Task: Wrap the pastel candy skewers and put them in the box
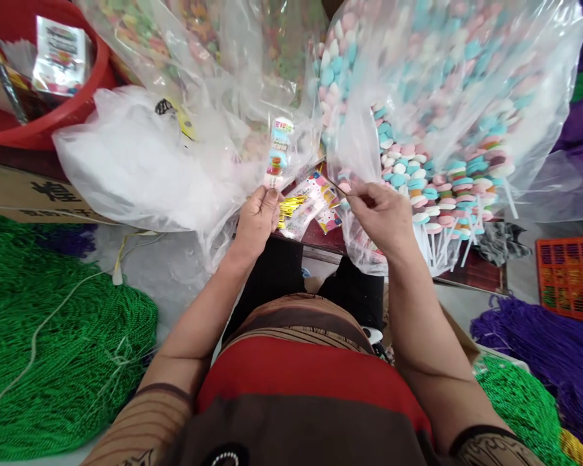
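Note:
My left hand [258, 220] is closed, thumb and fingers pinching the lower end of a small clear candy bag [280, 145] with a colourful printed front. The bag stands up above the fist; what fills it is hard to make out. My right hand [383, 213] is closed in a pinch on a thin twist tie [336, 186] that points toward the left hand. Between the hands lie a bunch of gold twist ties [290, 208] and several printed wrappers [315, 194] on the dark red table [323, 238].
On the right, a big clear sack [510, 97] holds skewers of pastel candies [437, 188], white sticks outward. Clear plastic bags [140, 162] spread left, beside a red basin [53, 123]. Green strands [68, 336] and purple strands [539, 349] pile on either side, near an orange crate [571, 275].

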`<state>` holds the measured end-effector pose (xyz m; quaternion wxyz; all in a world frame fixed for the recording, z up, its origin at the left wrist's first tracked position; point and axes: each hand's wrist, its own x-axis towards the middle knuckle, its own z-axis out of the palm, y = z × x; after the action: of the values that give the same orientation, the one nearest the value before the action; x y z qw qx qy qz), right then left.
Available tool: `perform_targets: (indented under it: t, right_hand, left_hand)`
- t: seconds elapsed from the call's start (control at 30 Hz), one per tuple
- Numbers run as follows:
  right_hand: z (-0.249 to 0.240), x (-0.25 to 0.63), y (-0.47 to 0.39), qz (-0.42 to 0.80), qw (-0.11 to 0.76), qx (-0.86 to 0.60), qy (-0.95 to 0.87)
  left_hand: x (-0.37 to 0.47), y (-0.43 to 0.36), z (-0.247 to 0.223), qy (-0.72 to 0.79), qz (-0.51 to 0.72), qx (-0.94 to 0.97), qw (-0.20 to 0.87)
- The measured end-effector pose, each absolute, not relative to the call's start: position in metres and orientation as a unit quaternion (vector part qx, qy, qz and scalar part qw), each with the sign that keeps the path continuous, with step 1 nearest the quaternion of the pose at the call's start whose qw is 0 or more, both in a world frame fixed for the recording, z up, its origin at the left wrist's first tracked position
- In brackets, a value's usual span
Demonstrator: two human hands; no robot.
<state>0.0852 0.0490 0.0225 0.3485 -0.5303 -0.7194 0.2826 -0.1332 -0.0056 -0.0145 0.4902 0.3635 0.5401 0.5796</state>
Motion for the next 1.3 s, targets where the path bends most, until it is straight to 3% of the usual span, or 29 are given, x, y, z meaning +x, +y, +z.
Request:
perform_targets:
  t: [0.13,0.27,0.63,0.8,0.97,1.3]
  right_hand:
    - [0.036,0.076,0.024,0.396,0.372,-0.498,-0.675]
    - [0.038,0.070,0.015,0.349,0.345,-0.495,-0.717]
    - [0.039,0.076,0.003,0.298,0.366,-0.491,-0.733]
    - [0.030,0.078,-0.004,0.369,0.415,-0.501,-0.664]
    - [0.021,0.087,-0.012,0.481,0.451,-0.491,-0.569]
    - [0.021,0.123,-0.023,0.575,0.394,-0.368,-0.615]
  left_hand:
    - [-0.111,-0.006,0.006,0.503,0.544,0.331,0.585]
    - [-0.091,-0.009,0.019,0.481,0.498,0.309,0.652]
    - [-0.074,-0.016,0.015,0.480,0.515,0.337,0.625]
    - [-0.066,-0.019,0.021,0.469,0.515,0.312,0.646]
    - [-0.058,-0.032,0.038,0.378,0.449,0.251,0.769]
    - [-0.045,-0.047,0.048,0.285,0.292,0.223,0.885]
